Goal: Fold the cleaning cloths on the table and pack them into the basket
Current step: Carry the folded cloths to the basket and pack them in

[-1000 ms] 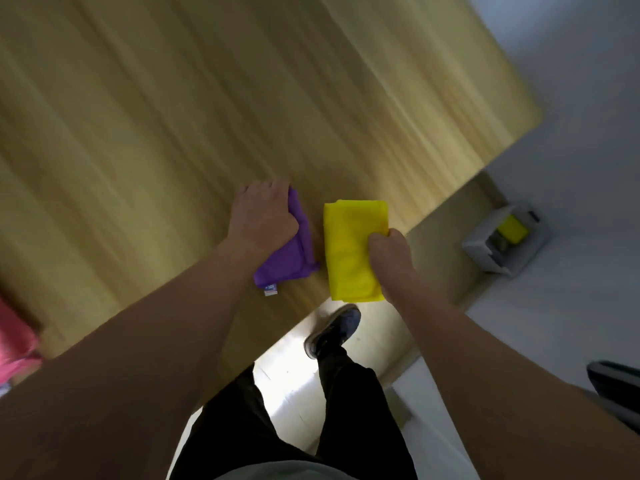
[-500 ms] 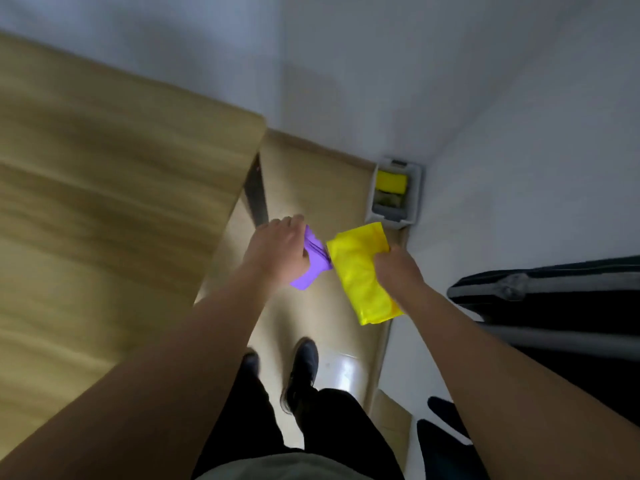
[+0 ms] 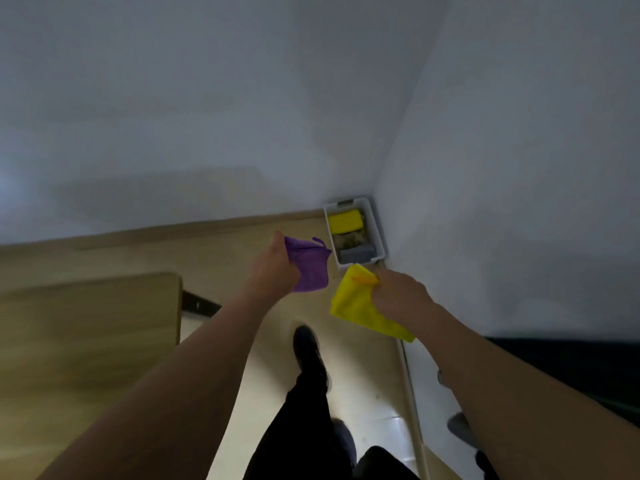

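Purple cloth (image 3: 309,268) is gripped in the left hand (image 3: 273,271). The right hand (image 3: 398,296) clutches the yellow cloth (image 3: 356,306), both near the white basket (image 3: 372,227).

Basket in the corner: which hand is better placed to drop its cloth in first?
Probably the left. The left hand holds the purple cloth right beside the white basket, near its rim. The right hand grips the yellow cloth lower, short of the basket's near end.

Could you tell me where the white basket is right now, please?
In the head view the basket sits on the floor in the wall corner, just beyond the purple cloth and yellow cloth.
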`<state>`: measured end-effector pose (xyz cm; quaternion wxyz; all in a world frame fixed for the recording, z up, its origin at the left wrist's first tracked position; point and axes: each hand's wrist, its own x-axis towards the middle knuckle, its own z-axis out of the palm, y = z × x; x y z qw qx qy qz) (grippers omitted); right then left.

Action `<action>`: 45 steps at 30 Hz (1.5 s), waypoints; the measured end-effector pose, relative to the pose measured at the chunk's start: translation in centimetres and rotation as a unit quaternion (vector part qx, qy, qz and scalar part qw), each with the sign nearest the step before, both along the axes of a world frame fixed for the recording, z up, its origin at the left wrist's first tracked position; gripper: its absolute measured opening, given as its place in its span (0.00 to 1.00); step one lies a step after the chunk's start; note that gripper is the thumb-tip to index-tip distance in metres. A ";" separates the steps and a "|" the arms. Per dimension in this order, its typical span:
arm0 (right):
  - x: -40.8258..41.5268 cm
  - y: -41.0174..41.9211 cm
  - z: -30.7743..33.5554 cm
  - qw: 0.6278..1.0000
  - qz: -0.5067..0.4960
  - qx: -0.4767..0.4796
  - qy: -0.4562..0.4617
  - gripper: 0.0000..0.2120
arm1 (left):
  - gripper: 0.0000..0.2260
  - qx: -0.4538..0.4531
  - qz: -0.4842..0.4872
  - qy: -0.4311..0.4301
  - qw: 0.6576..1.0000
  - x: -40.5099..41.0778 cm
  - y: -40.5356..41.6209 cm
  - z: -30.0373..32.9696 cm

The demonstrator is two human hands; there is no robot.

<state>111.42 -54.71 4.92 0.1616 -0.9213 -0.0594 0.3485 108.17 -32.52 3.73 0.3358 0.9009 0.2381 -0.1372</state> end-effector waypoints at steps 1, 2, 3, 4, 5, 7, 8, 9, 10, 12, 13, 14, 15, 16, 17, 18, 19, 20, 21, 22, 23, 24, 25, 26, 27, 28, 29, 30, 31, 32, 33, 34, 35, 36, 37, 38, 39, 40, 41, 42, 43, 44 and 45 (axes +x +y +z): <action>0.8 0.1 -0.1 1.000 0.022 -0.017 -0.015 0.18 | 0.10 -0.041 0.030 -0.004 0.999 1.4 0.4 -0.4; 3.2 0.8 -0.5 0.998 0.038 -0.040 -0.030 0.18 | 0.09 -0.074 0.053 -0.012 0.996 4.5 1.3 -1.0; 4.3 1.1 -0.7 0.995 0.065 -0.070 -0.039 0.17 | 0.09 -0.097 0.076 -0.017 0.992 6.1 1.7 -1.2; 5.4 1.4 -0.9 0.990 0.087 -0.097 -0.048 0.18 | 0.10 -0.112 0.091 -0.022 0.989 7.6 2.1 -1.3; 6.8 1.6 -1.4 0.987 0.102 -0.114 -0.057 0.18 | 0.11 -0.124 0.100 -0.022 0.987 9.5 2.5 -1.4; 9.3 1.8 -2.7 0.984 0.113 -0.119 -0.074 0.17 | 0.14 -0.153 0.104 -0.012 0.983 12.8 3.2 -2.2; 10.4 1.8 -3.5 0.983 0.119 -0.117 -0.080 0.16 | 0.15 -0.160 0.103 -0.005 0.982 14.1 3.5 -2.7; 11.6 1.9 -4.6 0.982 0.126 -0.110 -0.086 0.16 | 0.15 -0.166 0.105 0.002 0.981 15.7 3.8 -3.8; 12.3 2.1 -5.5 0.982 0.132 -0.105 -0.087 0.16 | 0.15 -0.172 0.111 0.006 0.979 16.8 4.0 -4.7; 14.3 2.4 -8.3 0.981 0.149 -0.099 -0.080 0.14 | 0.13 -0.181 0.120 0.018 0.976 19.5 4.3 -7.5; 15.5 2.6 -10.4 0.979 0.160 -0.096 -0.083 0.14 | 0.12 -0.184 0.125 0.025 0.975 20.9 4.4 -9.3; 16.6 2.7 -12.8 0.979 0.160 -0.091 -0.082 0.14 | 0.11 -0.189 0.129 0.032 0.973 22.2 4.3 -11.5; 17.9 2.8 -15.9 0.980 0.162 -0.083 -0.082 0.15 | 0.11 -0.201 0.134 0.037 0.970 23.8 4.2 -14.6; 18.7 3.0 -18.0 0.981 0.159 -0.071 -0.085 0.15 | 0.11 -0.211 0.139 0.044 0.967 24.6 4.0 -16.6; 20.0 3.3 -21.4 0.979 0.164 -0.063 -0.102 0.12 | 0.10 -0.222 0.143 0.047 0.963 26.0 3.7 -19.9; 21.2 3.5 -24.6 0.978 0.163 -0.060 -0.112 0.09 | 0.10 -0.227 0.143 0.044 0.962 27.0 3.4 -23.3; 22.3 3.5 -28.3 0.977 0.159 -0.056 -0.130 0.08 | 0.10 -0.229 0.140 0.043 0.962 28.1 3.0 -26.8; 23.3 3.3 -32.2 0.976 0.164 -0.057 -0.130 0.09 | 0.10 -0.231 0.136 0.042 0.963 29.1 2.6 -30.1; 24.5 3.3 -35.6 0.975 0.176 -0.060 -0.123 0.12 | 0.10 -0.233 0.136 0.041 0.962 30.1 2.3 -33.4; 25.6 3.1 -39.6 0.972 0.188 -0.065 -0.128 0.14 | 0.11 -0.238 0.133 0.034 0.961 31.0 1.9 -36.6; 26.7 3.0 -42.7 0.969 0.204 -0.072 -0.122 0.15 | 0.12 -0.243 0.130 0.029 0.961 31.7 1.6 -39.6; 27.9 3.0 -45.9 0.965 0.222 -0.075 -0.121 0.17 | 0.13 -0.252 0.122 0.021 0.960 32.7 1.1 -42.9; 29.0 3.3 -47.3 0.964 0.238 -0.080 -0.092 0.19 | 0.16 -0.261 0.109 0.020 0.959 33.4 0.7 -45.1; 30.0 3.4 -49.5 0.961 0.251 -0.081 -0.078 0.20 | 0.18 -0.267 0.087 0.021 0.960 34.3 0.2 -47.8; 30.9 3.4 -51.5 0.957 0.265 -0.080 -0.083 0.19 | 0.19 -0.266 0.057 0.021 0.962 35.0 -0.3 -50.2; 31.7 3.3 -53.6 0.952 0.279 -0.085 -0.096 0.16 | 0.19 -0.258 0.021 0.021 0.966 35.9 -0.7 -52.5; 32.6 3.2 -55.7 0.948 0.290 -0.097 -0.089 0.14 | 0.18 -0.249 -0.014 0.021 0.968 36.9 -1.2 -54.7; 33.3 3.2 -57.4 0.945 0.300 -0.105 -0.076 0.14 | 0.18 -0.246 -0.038 0.023 0.968 37.7 -1.7 -56.7; 33.7 3.2 -58.9 0.943 0.306 -0.111 -0.070 0.14 | 0.17 -0.250 -0.052 0.023 0.967 38.4 -2.3 -58.4; 34.0 2.9 -60.5 0.942 0.308 -0.114 -0.074 0.14 | 0.15 -0.259 -0.060 0.021 0.964 39.0 -3.0 -60.0; 34.2 2.7 -61.8 0.941 0.308 -0.115 -0.079 0.14 | 0.13 -0.268 -0.060 0.018 0.961 39.5 -3.5 -61.3; 34.2 2.6 -62.9 0.942 0.305 -0.117 -0.081 0.14 | 0.11 -0.280 -0.052 0.019 0.958 39.9 -3.9 -62.5; 34.1 2.3 -63.9 0.944 0.297 -0.117 -0.085 0.14 | 0.09 -0.293 -0.040 0.022 0.955 40.2 -4.2 -63.9; 34.1 2.0 -64.7 0.946 0.288 -0.116 -0.091 0.14 | 0.07 -0.306 -0.024 0.026 0.951 40.5 -4.5 -64.9; 34.1 1.8 -65.3 0.949 0.281 -0.114 -0.089 0.13 | 0.06 -0.321 -0.003 0.034 0.946 40.7 -4.7 -65.6; 34.0 1.6 -65.7 0.951 0.274 -0.111 -0.089 0.13 | 0.06 -0.335 0.016 0.043 0.941 40.8 -4.9 -66.0; 34.0 1.3 -66.1 0.954 0.267 -0.105 -0.090 0.13 | 0.05 -0.347 0.029 0.052 0.936 41.1 -5.1 -66.3; 33.9 1.2 -66.4 0.956 0.261 -0.101 -0.090 0.13 | 0.05 -0.359 0.038 0.062 0.931 41.1 -5.3 -66.5; 33.9 1.0 -66.7 0.958 0.255 -0.097 -0.090 0.13 | 0.06 -0.367 0.046 0.074 0.926 41.2 -5.4 -66.6; 33.9 1.0 -66.9 0.960 0.247 -0.093 -0.088 0.12 | 0.06 -0.370 0.051 0.083 0.924 41.3 -5.4 -66.8; 34.0 1.1 -67.1 0.963 0.241 -0.088 -0.085 0.12 | 0.08 -0.376 0.059 0.088 0.921 41.4 -5.5 -66.9; 34.2 1.2 -67.3 0.965 0.236 -0.083 -0.078 0.12 | 0.09 -0.383 0.069 0.092 0.917 41.4 -5.6 -66.9; 34.3 1.4 -67.4 0.968 0.230 -0.077 -0.069 0.12 | 0.10 -0.393 0.080 0.092 0.911 41.4 -5.7 -66.9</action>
